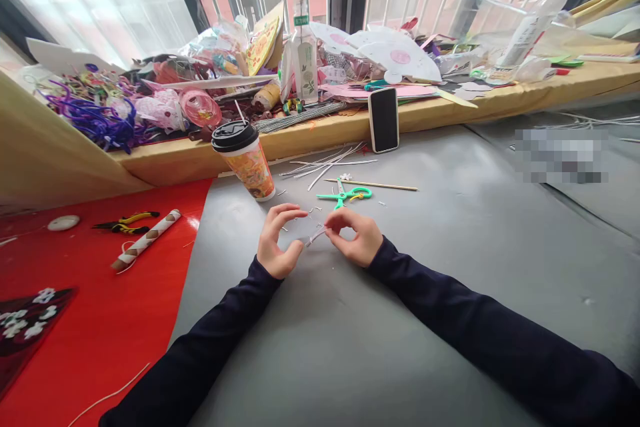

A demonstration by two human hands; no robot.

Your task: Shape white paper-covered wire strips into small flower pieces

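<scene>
Over the grey table, my right hand pinches a short thin white strip between thumb and fingertips. The strip points left, toward my left hand, whose fingers and thumb are apart with nothing gripped between them. Just beyond my right hand lie green-handled scissors, and a small white flower shape rests at their far end. A thin wooden stick lies behind the scissors. Tiny white clippings are scattered between the hands and the scissors.
A lidded paper cup stands left of several white strips. A phone leans against the cluttered sill. On the red surface at left lie pliers, a wrapped roll and white flower shapes.
</scene>
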